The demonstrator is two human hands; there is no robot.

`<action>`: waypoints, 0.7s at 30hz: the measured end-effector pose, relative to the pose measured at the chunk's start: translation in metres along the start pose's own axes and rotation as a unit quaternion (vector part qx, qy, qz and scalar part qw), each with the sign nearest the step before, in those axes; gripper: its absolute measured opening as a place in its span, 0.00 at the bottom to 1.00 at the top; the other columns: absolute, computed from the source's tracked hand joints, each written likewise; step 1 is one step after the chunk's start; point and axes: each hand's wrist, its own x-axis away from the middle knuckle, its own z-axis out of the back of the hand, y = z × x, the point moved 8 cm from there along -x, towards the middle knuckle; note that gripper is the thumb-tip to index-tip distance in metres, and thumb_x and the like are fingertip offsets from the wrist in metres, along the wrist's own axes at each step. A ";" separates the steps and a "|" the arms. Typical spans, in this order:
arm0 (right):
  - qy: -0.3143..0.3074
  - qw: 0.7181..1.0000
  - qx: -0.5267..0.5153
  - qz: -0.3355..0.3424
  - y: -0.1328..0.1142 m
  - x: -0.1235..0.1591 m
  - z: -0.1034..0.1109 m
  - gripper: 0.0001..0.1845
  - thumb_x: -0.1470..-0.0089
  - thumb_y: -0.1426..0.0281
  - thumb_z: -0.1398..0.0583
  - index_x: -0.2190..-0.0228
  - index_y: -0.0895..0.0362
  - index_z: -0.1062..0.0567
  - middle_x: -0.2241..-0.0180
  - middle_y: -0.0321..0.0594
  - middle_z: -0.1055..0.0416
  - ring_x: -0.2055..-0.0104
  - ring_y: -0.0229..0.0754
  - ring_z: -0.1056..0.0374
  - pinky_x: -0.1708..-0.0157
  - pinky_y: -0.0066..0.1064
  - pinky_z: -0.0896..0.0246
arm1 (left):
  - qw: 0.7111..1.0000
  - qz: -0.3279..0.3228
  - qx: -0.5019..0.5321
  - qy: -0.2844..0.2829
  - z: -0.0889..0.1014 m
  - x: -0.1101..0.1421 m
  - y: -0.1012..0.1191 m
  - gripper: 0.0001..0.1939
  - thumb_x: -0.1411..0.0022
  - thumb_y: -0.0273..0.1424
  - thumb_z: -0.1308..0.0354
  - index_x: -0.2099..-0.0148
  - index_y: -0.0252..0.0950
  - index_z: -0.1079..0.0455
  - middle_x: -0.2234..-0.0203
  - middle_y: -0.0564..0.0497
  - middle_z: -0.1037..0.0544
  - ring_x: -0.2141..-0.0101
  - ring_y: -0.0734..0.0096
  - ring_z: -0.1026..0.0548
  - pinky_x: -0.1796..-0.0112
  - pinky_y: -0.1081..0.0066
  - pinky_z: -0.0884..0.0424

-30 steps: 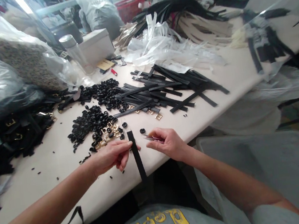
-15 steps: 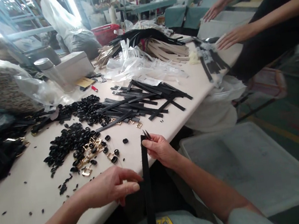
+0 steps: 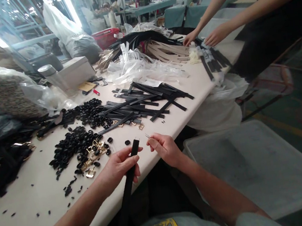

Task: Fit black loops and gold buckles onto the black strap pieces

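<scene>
My left hand (image 3: 124,164) is closed around a black strap (image 3: 130,175) near its upper end. The strap slants down toward my lap, over the table's front edge, and its lower part fades into the dark. Just right of the strap's tip, my right hand (image 3: 166,148) pinches a small pointed metal tool (image 3: 147,136). Only its thin tips show, so I cannot tell its exact kind. A single black loop (image 3: 127,142) lies behind the strap's end. Left of my hands are a heap of black loops (image 3: 72,145) and several gold buckles (image 3: 96,150).
More black straps (image 3: 141,101) lie crossed mid-table, with white plastic sheeting (image 3: 136,66) behind. At the far right a co-worker's hands (image 3: 217,35) touch bundled straps (image 3: 211,62). A pale bin (image 3: 258,165) stands right of my arm; a steel-lidded bottle (image 3: 48,71) stands at the left.
My left hand has risen and taken hold of the strap's upper end; my right hand has let go of it. The strap now leans left. The co-worker's hands have moved left onto the bundles.
</scene>
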 end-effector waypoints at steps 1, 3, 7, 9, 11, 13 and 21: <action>0.002 0.999 0.035 0.004 0.001 0.000 0.001 0.19 0.38 0.58 0.48 0.72 0.58 0.29 0.77 0.34 0.35 0.73 0.34 0.40 0.70 0.27 0.49 | 1.000 -0.002 0.005 -0.003 0.001 0.001 0.000 0.29 0.41 0.42 0.42 0.42 0.32 0.39 0.82 0.53 0.26 0.82 0.72 0.29 0.77 0.73 0.33; -0.009 0.997 0.079 0.010 0.001 -0.001 -0.001 0.17 0.39 0.60 0.47 0.74 0.58 0.30 0.78 0.33 0.36 0.74 0.33 0.42 0.72 0.27 0.50 | 1.000 -0.003 0.007 -0.007 0.001 0.001 0.001 0.31 0.40 0.40 0.42 0.39 0.32 0.42 0.82 0.53 0.25 0.82 0.72 0.29 0.77 0.73 0.32; -0.048 0.993 0.107 0.019 -0.002 -0.003 -0.010 0.17 0.39 0.62 0.47 0.75 0.58 0.32 0.78 0.32 0.38 0.74 0.33 0.44 0.73 0.27 0.52 | 1.000 -0.011 0.011 -0.006 -0.001 -0.001 0.001 0.34 0.39 0.39 0.42 0.36 0.32 0.46 0.82 0.53 0.25 0.82 0.71 0.28 0.77 0.73 0.32; -0.055 0.992 0.115 0.021 -0.003 -0.004 -0.012 0.17 0.40 0.62 0.46 0.77 0.58 0.34 0.79 0.31 0.40 0.75 0.32 0.44 0.73 0.27 0.53 | 1.000 -0.013 0.014 -0.004 -0.001 -0.002 0.001 0.35 0.40 0.39 0.42 0.35 0.31 0.47 0.82 0.53 0.25 0.82 0.70 0.28 0.77 0.72 0.32; -0.056 0.991 0.121 0.023 -0.003 -0.005 -0.012 0.17 0.40 0.62 0.45 0.78 0.58 0.36 0.79 0.31 0.41 0.75 0.32 0.45 0.73 0.26 0.54 | 1.000 -0.010 0.016 -0.004 -0.002 -0.002 0.001 0.36 0.40 0.39 0.42 0.35 0.31 0.48 0.82 0.52 0.25 0.82 0.70 0.28 0.76 0.72 0.31; -0.055 0.990 0.127 0.024 -0.003 -0.005 -0.012 0.17 0.41 0.62 0.45 0.78 0.58 0.36 0.79 0.31 0.41 0.75 0.32 0.46 0.74 0.26 0.54 | 1.000 -0.009 0.017 -0.003 -0.002 -0.002 0.001 0.37 0.40 0.39 0.42 0.34 0.30 0.49 0.82 0.52 0.25 0.82 0.70 0.28 0.76 0.71 0.31; -0.055 0.985 0.162 0.033 -0.002 -0.008 -0.017 0.16 0.41 0.62 0.45 0.77 0.58 0.35 0.78 0.31 0.39 0.75 0.32 0.45 0.73 0.27 0.54 | 0.999 -0.005 0.024 -0.023 -0.007 -0.002 -0.004 0.36 0.39 0.38 0.43 0.34 0.32 0.50 0.82 0.52 0.25 0.81 0.70 0.28 0.76 0.72 0.31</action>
